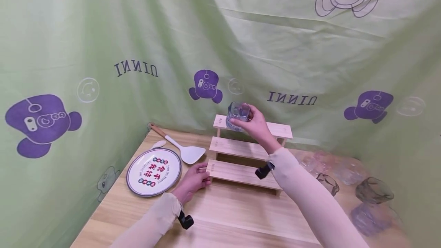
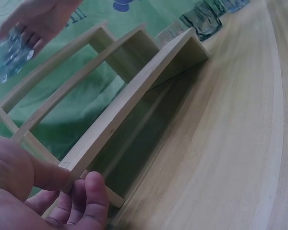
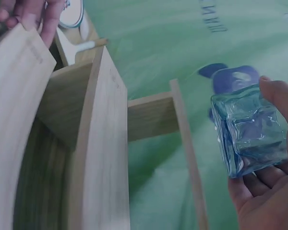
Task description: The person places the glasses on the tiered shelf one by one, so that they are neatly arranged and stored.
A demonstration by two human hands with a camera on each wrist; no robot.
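Note:
A three-step wooden shelf [image 1: 241, 146] stands on the table. My right hand [image 1: 256, 124] holds a blue-tinted glass [image 1: 236, 112] over the left part of the top step; in the right wrist view the thumb and fingers curl around the wavy-sided glass [image 3: 249, 134]. At the front step's left end, my left hand [image 1: 193, 181] grips the board. The left wrist view shows its thumb on top of the front board [image 2: 120, 112] and the fingers curled beneath its corner.
Left of the shelf lie a round plate [image 1: 138, 167] with red lettering, a white spatula [image 1: 192, 154] with a wooden handle and a white spoon [image 1: 159, 144]. Several glasses, including a dark one [image 1: 373, 190], stand on the right. A green curtain [image 1: 179, 41] hangs behind the table.

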